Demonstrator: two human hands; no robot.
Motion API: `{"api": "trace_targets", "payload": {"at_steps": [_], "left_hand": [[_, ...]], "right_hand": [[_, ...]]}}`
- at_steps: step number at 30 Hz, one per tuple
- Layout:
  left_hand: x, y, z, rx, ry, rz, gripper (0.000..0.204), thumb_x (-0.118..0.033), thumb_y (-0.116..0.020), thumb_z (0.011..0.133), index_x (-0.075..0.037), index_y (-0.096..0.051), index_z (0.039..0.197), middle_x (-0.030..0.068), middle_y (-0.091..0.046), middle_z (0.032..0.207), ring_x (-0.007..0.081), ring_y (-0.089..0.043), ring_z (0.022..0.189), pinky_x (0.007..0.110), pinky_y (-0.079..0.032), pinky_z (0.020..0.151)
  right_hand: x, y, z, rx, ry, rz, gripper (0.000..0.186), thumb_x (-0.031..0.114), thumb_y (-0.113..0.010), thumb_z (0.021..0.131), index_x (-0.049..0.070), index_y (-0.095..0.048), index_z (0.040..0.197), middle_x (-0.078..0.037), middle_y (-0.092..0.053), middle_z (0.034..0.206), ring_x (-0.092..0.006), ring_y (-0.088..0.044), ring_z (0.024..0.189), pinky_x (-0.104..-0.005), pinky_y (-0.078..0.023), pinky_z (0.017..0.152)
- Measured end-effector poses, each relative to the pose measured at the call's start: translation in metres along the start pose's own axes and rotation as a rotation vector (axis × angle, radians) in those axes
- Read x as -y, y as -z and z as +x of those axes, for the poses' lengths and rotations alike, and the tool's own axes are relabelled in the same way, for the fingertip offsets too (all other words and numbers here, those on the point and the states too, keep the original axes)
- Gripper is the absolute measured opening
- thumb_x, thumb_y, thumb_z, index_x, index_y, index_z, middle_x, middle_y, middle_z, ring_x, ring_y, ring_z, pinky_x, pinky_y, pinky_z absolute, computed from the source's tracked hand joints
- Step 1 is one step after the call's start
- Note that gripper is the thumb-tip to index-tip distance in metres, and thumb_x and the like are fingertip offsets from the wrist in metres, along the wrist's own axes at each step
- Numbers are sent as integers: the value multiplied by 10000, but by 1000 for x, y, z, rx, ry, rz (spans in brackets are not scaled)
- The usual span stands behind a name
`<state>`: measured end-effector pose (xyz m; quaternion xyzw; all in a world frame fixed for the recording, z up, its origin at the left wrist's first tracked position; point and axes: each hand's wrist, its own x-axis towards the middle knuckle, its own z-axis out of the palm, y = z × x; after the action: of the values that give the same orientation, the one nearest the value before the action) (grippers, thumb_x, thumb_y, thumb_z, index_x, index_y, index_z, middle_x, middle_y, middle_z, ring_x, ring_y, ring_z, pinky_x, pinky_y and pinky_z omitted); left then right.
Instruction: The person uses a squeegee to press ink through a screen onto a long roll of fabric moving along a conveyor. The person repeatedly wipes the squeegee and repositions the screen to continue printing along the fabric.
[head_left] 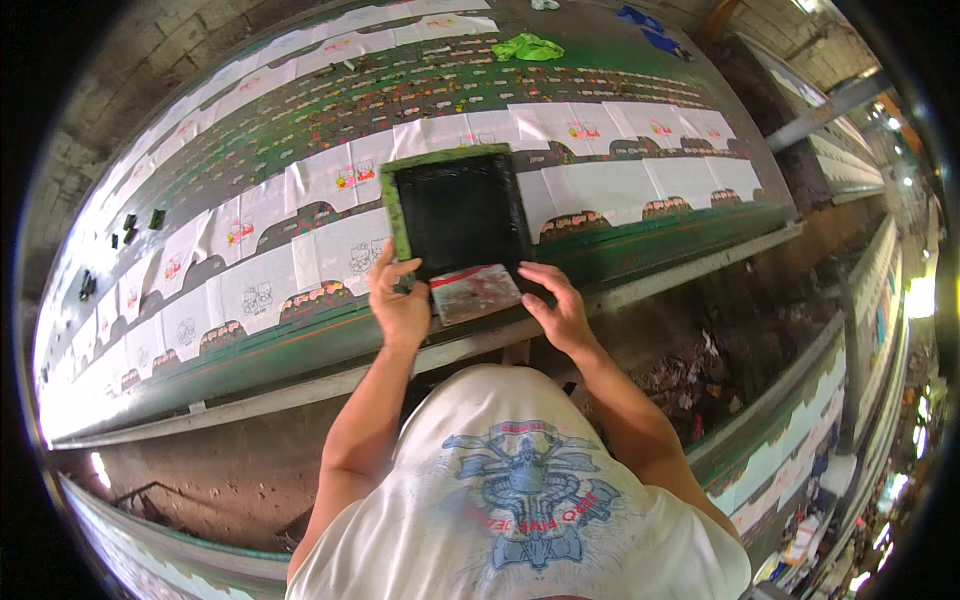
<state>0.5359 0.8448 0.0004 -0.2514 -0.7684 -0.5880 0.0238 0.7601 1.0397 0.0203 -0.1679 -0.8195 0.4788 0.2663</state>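
- A worker's two bare hands meet at the front edge of a long green table (310, 352), at either side of a square frame (465, 210) with a green-stained border and a black middle.
- The frame lies over the front part of the table, across the rows of white sheets (600, 190); a small grey panel (475, 296), streaked with red, sits against its near side.
- The left hand (400, 305) bends its fingers at the frame's near left corner; whether they are clamped on it cannot be told.
- The right hand (560, 305) keeps thumb and fingers apart, their tips at the frame's near right corner and just beside the panel.
- White sheets, many with red or dark prints, line the table in rows parallel to its front edge, with darker green and black bands between.
- Toward the far edge rest a bright green cloth (528, 47) and a blue cloth (645, 30); small black pieces (157, 219) dot the left end.
- Block walls (180, 45) rise behind the table in a dim hall, glaring at the left end.
- Litter (690, 380) covers the ground beyond the front edge, and another long table (790, 470) with pale sheets runs at right.
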Motion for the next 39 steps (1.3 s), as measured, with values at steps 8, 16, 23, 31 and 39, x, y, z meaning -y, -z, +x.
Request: {"api": "trace_targets", "payload": {"at_steps": [8,16,23,31,39], "left_hand": [[-13,-89,-20,21,123,-85,434,192,-718,718,-21,-807,1085,261,-621,1654,357,-588,1548,434,-422,1304],[-11,-96,-21,35,287,-167,376,186,-732,735,1,-807,1053,228,-605,1689,299,-615,1514,394,-432,1284],[-5,-99,-22,15,299,-200,281,149,-742,727,-7,-795,954,236,-640,1652,306,-643,1457,392,-467,1237],[-11,-103,-23,26,289,-116,238,158,-737,735,-32,-745,878,221,-649,1642,297,-654,1400,406,-475,1201],[-3,-107,-24,28,245,-122,191,136,-750,758,-44,-712,812,237,-656,1621,361,-597,1506,455,-433,1266]], "right_hand": [[-45,94,1,82,-2,22,480,268,-796,1034,48,-744,1457,-175,-667,1581,-353,-591,1491,-493,-416,1287],[-40,105,12,111,173,-209,441,174,-814,989,55,-744,1408,-176,-679,1514,-384,-615,1426,-531,-464,1224],[13,73,59,430,512,-519,388,130,-801,940,74,-759,1321,-131,-712,1365,-351,-660,1304,-500,-524,1102],[0,78,133,786,300,-535,331,33,-694,940,84,-802,1249,-135,-773,1157,-369,-728,1125,-505,-584,1022],[-36,49,235,557,290,-582,414,2,-617,932,109,-822,1275,-171,-796,1196,-401,-752,1184,-525,-604,1045]]}}
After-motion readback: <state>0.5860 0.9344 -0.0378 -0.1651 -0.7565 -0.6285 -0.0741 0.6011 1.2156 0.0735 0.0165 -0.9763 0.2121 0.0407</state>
